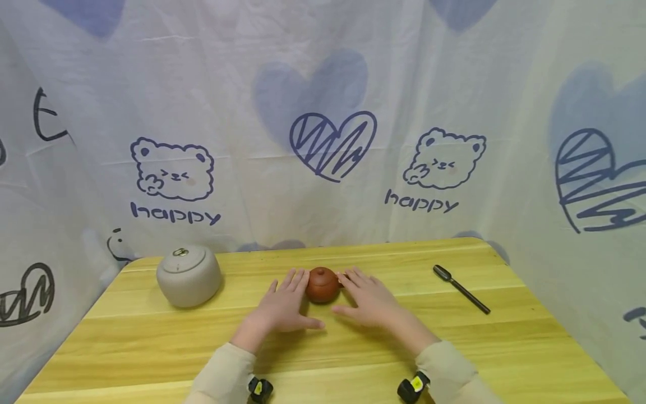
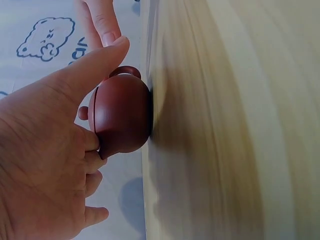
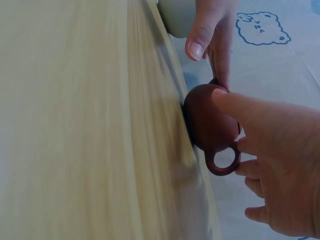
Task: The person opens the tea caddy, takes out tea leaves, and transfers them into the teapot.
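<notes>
A small reddish-brown clay teapot with a round lid knob stands upright on the table between both hands. My left hand lies along its left side, fingers extended at the spout and thumb spread toward me. On the other side, my right hand has its fingers stretched out by the ring handle. Fingertips of each hand appear to touch the pot, with no grip around it. In the left wrist view the teapot shows its body and knob, and part of it is hidden behind the hand.
A grey lidded jar with a small metal ring on top stands at the back left of the wooden table. To the right lies a dark, slender scoop. A white cloth with printed bears and hearts hangs behind the table.
</notes>
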The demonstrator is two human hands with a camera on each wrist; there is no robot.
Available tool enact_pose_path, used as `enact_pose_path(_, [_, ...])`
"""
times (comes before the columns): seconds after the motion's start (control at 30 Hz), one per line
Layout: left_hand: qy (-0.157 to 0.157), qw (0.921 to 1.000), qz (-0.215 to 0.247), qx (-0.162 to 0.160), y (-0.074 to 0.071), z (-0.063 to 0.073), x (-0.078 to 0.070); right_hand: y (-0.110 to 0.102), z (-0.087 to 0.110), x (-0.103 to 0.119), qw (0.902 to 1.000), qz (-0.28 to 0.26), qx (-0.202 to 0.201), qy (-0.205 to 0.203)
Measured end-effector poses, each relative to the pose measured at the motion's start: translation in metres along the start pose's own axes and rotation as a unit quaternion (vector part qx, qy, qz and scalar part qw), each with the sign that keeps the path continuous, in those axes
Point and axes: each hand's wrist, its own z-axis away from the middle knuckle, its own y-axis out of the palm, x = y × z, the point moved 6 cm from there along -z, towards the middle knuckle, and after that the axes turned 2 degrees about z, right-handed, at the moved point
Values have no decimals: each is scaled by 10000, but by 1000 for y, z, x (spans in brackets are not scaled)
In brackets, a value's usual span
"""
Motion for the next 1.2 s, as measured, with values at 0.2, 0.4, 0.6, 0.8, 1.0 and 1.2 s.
enact_pose_path(0.2, [177,9998,7,74,5,-7,-19,-3,13,-17,9999,72,-37,88])
enact_pose_path(0.4, [293,9995,-5,138,8,-12,-41,-8,27,-34,9999,61,-112,105])
enact_pose_path(0.6, [352,9991,-123,202,12,-18,-58,-14,41,-48,9999,38,-100,121])
enact_pose_path(0.8, [361,9989,-163,266,17,-23,-72,-19,51,-62,9998,48,-137,170])
enact_pose_path(1.0, [395,9986,-242,256,21,-27,-77,-19,55,-69,9998,-15,-157,145])
enact_pose_path(1.2, [526,9985,-149,62,15,-31,-71,-22,57,-69,9997,-112,-206,84])
